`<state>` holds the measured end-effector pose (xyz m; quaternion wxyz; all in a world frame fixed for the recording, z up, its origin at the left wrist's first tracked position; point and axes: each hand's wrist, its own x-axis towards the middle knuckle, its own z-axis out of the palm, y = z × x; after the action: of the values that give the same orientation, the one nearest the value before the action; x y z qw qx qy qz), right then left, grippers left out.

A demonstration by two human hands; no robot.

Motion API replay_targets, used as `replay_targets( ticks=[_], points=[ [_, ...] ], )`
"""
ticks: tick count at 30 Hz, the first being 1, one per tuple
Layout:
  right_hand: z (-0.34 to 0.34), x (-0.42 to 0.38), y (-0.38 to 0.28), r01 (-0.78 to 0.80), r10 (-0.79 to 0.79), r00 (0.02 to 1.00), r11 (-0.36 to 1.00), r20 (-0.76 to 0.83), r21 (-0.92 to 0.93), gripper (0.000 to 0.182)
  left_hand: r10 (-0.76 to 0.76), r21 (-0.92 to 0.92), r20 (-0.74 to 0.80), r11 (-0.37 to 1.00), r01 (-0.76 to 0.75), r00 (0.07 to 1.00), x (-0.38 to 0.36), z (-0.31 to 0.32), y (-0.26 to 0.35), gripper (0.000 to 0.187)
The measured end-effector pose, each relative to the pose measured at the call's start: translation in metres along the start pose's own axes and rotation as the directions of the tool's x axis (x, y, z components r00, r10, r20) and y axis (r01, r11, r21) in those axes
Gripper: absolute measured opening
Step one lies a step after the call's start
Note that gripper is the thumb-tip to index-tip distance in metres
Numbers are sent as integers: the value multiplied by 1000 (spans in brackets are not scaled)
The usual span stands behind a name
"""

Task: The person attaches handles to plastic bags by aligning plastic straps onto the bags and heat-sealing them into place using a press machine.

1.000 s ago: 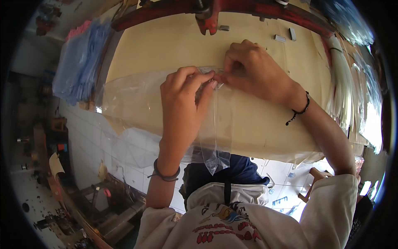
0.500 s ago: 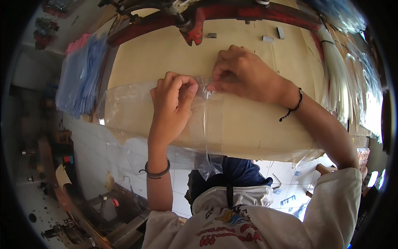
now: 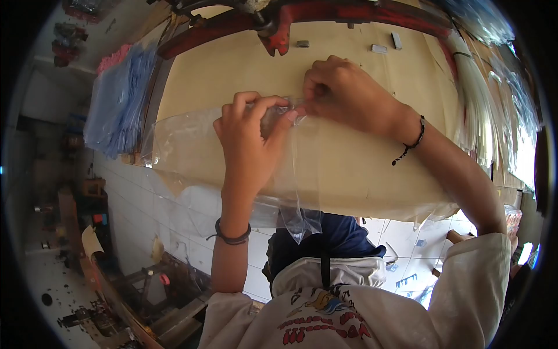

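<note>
A clear plastic sheet (image 3: 189,136) lies across the tan tabletop (image 3: 372,168), and part of it hangs over the front edge. My left hand (image 3: 253,136) rests over the sheet, its thumb and forefinger closed on the sheet's upper edge. Close beside them, the fingertips of my right hand (image 3: 349,96) pinch the same edge. The fingers of my right hand are curled, so the exact grip is partly hidden. Between the hands the plastic is creased and shiny.
A red metal bar (image 3: 360,14) with a notched bracket (image 3: 278,43) spans the table's far side. Small metal blocks (image 3: 379,49) lie below it. Bluish plastic sheets (image 3: 119,99) hang at the left, and a bundle of pale strips (image 3: 474,104) hangs at the right.
My left hand has shifted right, toward my right hand, with its fingers more spread. The sheet's hanging corner has moved slightly right and up. My right hand has moved only a little.
</note>
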<state>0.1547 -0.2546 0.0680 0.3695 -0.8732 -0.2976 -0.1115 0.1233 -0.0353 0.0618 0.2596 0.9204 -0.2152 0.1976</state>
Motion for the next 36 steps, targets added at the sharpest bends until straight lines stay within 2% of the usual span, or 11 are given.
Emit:
replay_targets(
  ticks=[6, 9, 12, 14, 17, 24, 27, 31, 33, 34, 36],
  points=[
    [5, 1, 2, -21, 22, 1000, 999, -22, 43, 21, -210, -21, 97, 977, 213, 973, 7, 0, 9, 18],
    [5, -1, 1, 32, -31, 998, 999, -60, 11, 16, -216, 15, 57, 976, 215, 975, 4, 3, 14, 17],
    [8, -6, 3, 198, -214, 970, 971, -115, -130, 12, -118, 59, -16, 991, 119, 993, -3, 6, 14, 15],
    [7, -9, 2, 327, -364, 926, 907, -103, -265, 15, -65, 198, 10, 978, 62, 998, -4, 0, 22, 18],
    [12, -14, -2, 328, -368, 928, 883, -61, -336, 14, 2, 320, 90, 947, -31, 996, -16, -10, 31, 24],
    [12, -29, -37, 252, -253, 965, 839, 64, -482, 51, 22, 329, 174, 941, -79, 985, -32, -16, 29, 38],
    [15, -33, -35, 229, -237, 970, 820, 53, -525, 63, 60, 378, 39, 923, -71, 997, -57, -15, 36, 39],
    [18, -36, -28, 177, -187, 982, 813, 39, -554, 72, 20, -161, -219, 985, -56, 976, -167, -15, 89, 19],
    [18, -33, -23, 169, -183, 983, 820, 29, -548, 74, -46, -533, 79, 842, 81, 996, -230, -2, 96, 15],
    [18, -32, -22, 170, -183, 983, 822, 30, -544, 74, -161, -612, 275, 731, 302, 948, -239, 9, 98, 20],
    [13, -32, -26, 174, -147, 985, 842, 93, -511, 75, -279, -593, 649, 398, 700, 708, -255, 28, 103, 30]
  ],
)
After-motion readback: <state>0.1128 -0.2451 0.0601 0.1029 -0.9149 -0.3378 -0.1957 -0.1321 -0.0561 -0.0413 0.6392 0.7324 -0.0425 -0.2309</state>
